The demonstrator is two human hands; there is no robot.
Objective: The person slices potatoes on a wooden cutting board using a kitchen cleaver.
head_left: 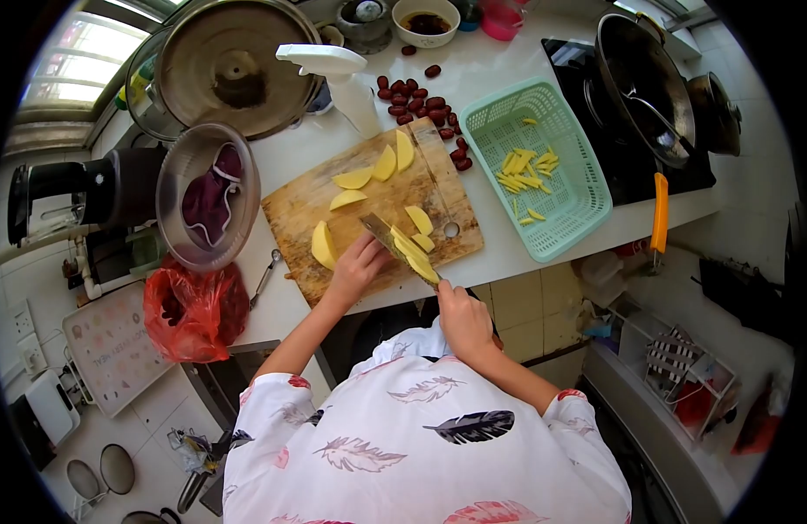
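My right hand [466,321] is closed round the handle of a kitchen knife [379,230], whose blade slants up and left over the wooden cutting board [290,210]. Pale yellow slices [412,255], which look like potato, lie against the blade's right side. On the blade's other side, my left hand [360,266] has its fingers bent and pressed together close to the metal; what they grip, if anything, is hidden. A thick potato wedge [323,245] sits beside the left hand. More wedges [384,163] are spread across the board's far part, and smaller pieces [418,220] lie right of the knife.
A mint-green basket [587,196] with cut yellow strips [524,168] stands right of the board. Red dates [425,106] and a white spray bottle [355,100] are behind it. Leftward are a plastic bowl [168,196] and red bag [194,310]. A wok [635,61] rests on the stove.
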